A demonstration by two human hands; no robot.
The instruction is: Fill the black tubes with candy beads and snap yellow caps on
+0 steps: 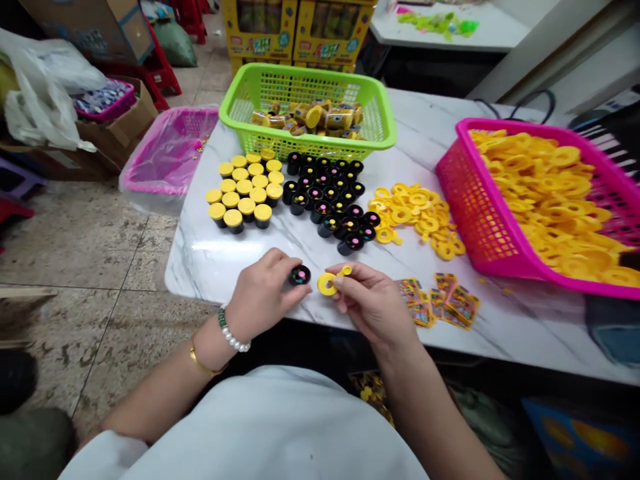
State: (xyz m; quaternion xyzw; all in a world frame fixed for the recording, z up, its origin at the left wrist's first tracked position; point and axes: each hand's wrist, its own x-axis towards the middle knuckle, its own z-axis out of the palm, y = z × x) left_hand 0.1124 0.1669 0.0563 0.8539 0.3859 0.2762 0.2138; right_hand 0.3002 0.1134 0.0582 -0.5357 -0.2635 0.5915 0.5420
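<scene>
A lime-green perforated plastic basket (320, 141) stands on the white marble-patterned table (215, 260), and on the person's side of it both hands work close together, well apart from its front wall. The left hand (260, 290) pinches a small round black plastic cup with coloured bits inside (300, 275) between thumb and fingers, mouth upward; whether its base rests on the table I cannot tell. The right hand (375, 300) grips a flat yellow plastic ring piece with a small looped tab (323, 285), near the cup but apart from it. Just in front of the basket stand open black cups (327, 230) with coloured bits, and black cups with flat yellow lids (243, 187) to their left. Right of and nearer than the basket lie loose yellow ring pieces (431, 213), and nearer still, small printed packets (453, 303). The likeliest mishap is a spill: an uneven squeeze by the left fingers, or a knock from the ring piece, could tip the held cup. The open cups stand so tightly grouped that one brushed by a sleeve or knuckle could topple its neighbours.
</scene>
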